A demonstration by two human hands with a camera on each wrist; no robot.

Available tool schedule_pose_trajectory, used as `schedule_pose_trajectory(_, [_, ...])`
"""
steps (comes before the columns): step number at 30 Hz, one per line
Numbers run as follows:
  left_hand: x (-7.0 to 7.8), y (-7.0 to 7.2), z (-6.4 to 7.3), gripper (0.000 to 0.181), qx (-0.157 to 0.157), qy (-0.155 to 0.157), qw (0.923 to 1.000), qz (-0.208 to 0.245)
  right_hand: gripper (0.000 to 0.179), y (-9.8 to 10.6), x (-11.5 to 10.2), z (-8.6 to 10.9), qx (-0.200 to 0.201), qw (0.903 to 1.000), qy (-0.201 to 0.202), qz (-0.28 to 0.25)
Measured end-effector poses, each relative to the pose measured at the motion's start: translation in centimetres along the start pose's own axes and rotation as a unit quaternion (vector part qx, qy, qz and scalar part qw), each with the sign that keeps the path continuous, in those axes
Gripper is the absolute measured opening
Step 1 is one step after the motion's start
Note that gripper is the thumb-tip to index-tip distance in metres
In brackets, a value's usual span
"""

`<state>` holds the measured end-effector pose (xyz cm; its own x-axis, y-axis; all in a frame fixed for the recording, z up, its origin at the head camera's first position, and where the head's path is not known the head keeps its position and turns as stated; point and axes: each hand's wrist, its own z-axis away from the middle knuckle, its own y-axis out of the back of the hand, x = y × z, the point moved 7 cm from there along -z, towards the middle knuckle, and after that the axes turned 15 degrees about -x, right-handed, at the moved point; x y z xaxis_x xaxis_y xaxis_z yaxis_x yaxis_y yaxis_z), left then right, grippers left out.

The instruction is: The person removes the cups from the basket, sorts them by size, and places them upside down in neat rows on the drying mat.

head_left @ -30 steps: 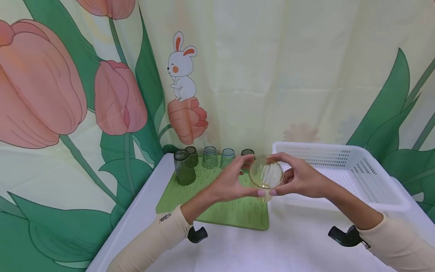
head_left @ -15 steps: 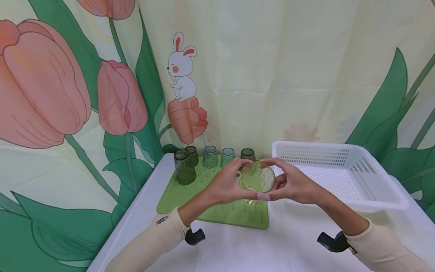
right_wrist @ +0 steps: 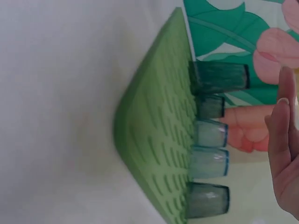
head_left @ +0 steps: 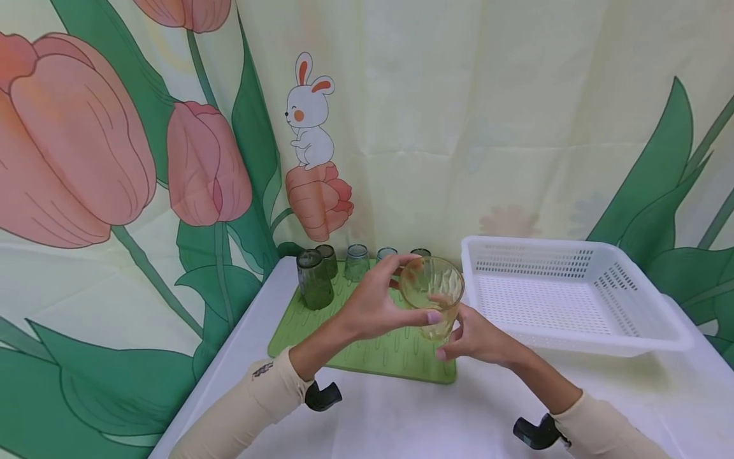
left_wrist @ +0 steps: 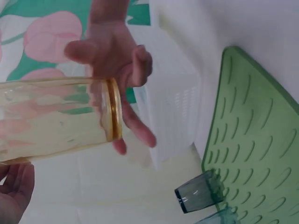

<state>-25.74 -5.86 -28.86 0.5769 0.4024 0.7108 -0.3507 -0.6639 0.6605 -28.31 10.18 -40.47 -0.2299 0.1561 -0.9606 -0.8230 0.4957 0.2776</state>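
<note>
A ribbed yellow drinking glass is tilted above the front right of a green drying mat, its mouth toward the head camera. My left hand grips it near the rim, thumb across the near side and fingers behind. Below and to the right, my right hand is close to the base with its fingers apart. In the left wrist view the right hand shows spread fingers behind the amber base ring. Fingers of the left hand touch the glass at the lower left there.
Several glasses stand on the mat's back part: a tall dark one, a small dark one, a blue-grey one and others partly hidden. A white perforated basket stands right of the mat. A printed curtain hangs behind.
The right hand has moved from the rim down to beside the base and loosened. The glass has shifted left and tipped, showing more of its side; the left hand keeps hold near the rim.
</note>
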Motion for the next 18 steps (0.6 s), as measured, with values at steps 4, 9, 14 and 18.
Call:
schedule_pose_trajectory(4, [0.0,0.1,0.2,0.08,0.007,-0.008,0.9999,0.011,0.088,-0.5,1.1,-0.6,-0.019,0.9985,0.026,-0.045])
schedule_pose_trajectory(9, [-0.8,0.1,0.7,0.081,0.013,-0.008,0.9991,0.04,0.061,-0.3,1.4,-0.2,-0.012,0.9951,0.055,-0.082])
schedule_pose_trajectory(14, [-1.8,0.3,1.3,0.086,0.013,-0.024,0.9969,0.073,0.051,0.4,1.4,0.5,0.01,0.994,0.065,-0.088])
schedule_pose_trajectory(18, [-2.5,0.3,1.8,0.102,0.006,-0.034,0.995,0.094,0.056,1.2,1.2,1.0,0.026,0.9926,0.079,-0.089])
